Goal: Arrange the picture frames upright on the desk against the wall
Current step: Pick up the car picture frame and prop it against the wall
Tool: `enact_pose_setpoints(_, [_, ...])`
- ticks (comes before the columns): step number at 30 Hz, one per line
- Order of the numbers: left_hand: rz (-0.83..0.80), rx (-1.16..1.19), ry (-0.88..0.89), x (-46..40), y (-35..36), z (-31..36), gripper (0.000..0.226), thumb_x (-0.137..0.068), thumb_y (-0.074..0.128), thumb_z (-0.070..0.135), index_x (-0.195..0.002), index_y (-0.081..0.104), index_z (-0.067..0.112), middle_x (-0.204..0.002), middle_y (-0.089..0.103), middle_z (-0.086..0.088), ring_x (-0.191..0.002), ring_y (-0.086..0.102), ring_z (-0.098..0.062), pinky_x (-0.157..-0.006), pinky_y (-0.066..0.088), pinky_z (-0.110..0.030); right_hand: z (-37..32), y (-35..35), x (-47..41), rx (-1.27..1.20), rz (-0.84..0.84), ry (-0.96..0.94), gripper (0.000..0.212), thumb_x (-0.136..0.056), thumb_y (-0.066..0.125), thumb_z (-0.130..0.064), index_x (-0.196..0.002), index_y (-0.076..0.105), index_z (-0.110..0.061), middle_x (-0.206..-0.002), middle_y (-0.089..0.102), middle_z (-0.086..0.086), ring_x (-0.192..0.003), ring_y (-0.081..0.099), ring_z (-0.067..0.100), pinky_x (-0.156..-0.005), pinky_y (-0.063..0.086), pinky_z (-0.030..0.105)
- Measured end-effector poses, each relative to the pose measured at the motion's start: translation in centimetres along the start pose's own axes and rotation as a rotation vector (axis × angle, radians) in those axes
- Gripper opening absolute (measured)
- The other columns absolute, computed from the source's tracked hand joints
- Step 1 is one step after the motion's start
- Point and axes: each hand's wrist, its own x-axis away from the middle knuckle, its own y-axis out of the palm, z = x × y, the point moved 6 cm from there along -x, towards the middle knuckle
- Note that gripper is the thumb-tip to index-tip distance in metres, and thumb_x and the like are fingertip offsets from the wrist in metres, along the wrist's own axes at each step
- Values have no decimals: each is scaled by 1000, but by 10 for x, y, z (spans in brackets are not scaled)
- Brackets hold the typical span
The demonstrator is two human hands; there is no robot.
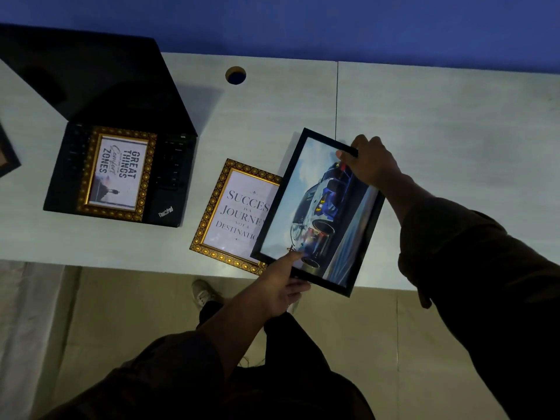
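A black-framed car picture (303, 189) is held tilted above the desk's front edge. My right hand (368, 163) grips its far top corner and my left hand (281, 283) grips its near bottom edge. Under it a gold-framed "Success is a journey" picture (233, 213) lies flat on the pale desk (439, 122), partly covered. Another gold-framed picture (116, 172), "Great things", lies flat on the keyboard of an open black laptop (169, 183) at the left.
The blue wall (303, 22) runs along the desk's far edge. A round cable hole (235, 75) sits near the back. The corner of a dark frame (7, 156) shows at the far left edge. Beige floor and a shoe (201, 294) lie below the desk's front edge.
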Motion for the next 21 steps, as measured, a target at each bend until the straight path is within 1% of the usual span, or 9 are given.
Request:
enact_pose_setpoints(2, [6,-10,36,6,0,4,39,-90,64,44,-111,67,11,-119,72,-17,-113,68,-31,-105,46,-40,-4,-14,5,-1,22,-2,55,-96,44,-55,-118,52,-6,-118,60,29,-107,59,49,-88,49,49])
enact_pose_setpoints(4, [40,-32,105,15,-8,14,36,-93,62,40,-115,66,12,-114,73,-15,-103,69,-28,-87,48,-36,-7,-29,8,4,57,-7,54,-97,43,-55,-115,52,-5,-116,61,29,-105,59,49,-87,49,49])
enact_pose_setpoints(7, [166,-67,249,29,-43,37,30,-94,63,29,-115,63,7,-94,72,-11,-81,67,-21,-67,50,-30,-26,-47,14,-10,106,-26,52,-97,43,-54,-109,52,-4,-113,62,29,-102,59,50,-84,48,46])
enact_pose_setpoints(11, [331,-99,451,51,-107,75,33,-90,62,18,-118,55,3,-91,68,-12,-67,65,-20,-41,45,-18,-73,-56,34,53,108,-106,52,-102,39,-49,-109,56,0,-117,65,28,-108,57,49,-87,46,46])
enact_pose_setpoints(12, [366,-101,498,59,-129,84,37,-89,63,20,-122,55,3,-97,69,-14,-69,65,-21,-43,45,-19,-92,-57,42,53,102,-129,52,-103,39,-47,-109,58,1,-118,65,28,-110,57,48,-88,46,46])
enact_pose_setpoints(14, [422,-89,576,75,-171,98,49,-88,63,26,-131,52,7,-117,68,-18,-87,66,-26,-57,46,-24,-127,-56,59,42,73,-165,53,-103,39,-46,-107,60,2,-115,65,27,-110,57,47,-91,48,47])
enact_pose_setpoints(16, [491,-92,669,95,-210,109,52,-89,61,28,-137,50,12,-127,65,-14,-104,64,-30,-68,46,-28,-156,-52,75,23,11,-192,54,-102,40,-49,-102,60,1,-107,67,25,-101,63,45,-89,53,50])
enact_pose_setpoints(18, [572,-103,779,124,-250,118,42,-93,59,22,-133,53,13,-122,64,-8,-101,60,-26,-69,44,-26,-187,-42,93,-44,-91,-215,51,-102,43,-47,-106,61,1,-101,69,22,-90,70,40,-83,59,50])
enact_pose_setpoints(21, [669,-119,920,173,-319,127,35,-93,57,14,-128,56,15,-113,63,-4,-95,57,-22,-63,42,-23,-240,-20,122,-146,-184,-246,44,-104,46,-39,-112,62,2,-103,71,21,-90,73,37,-83,61,47])
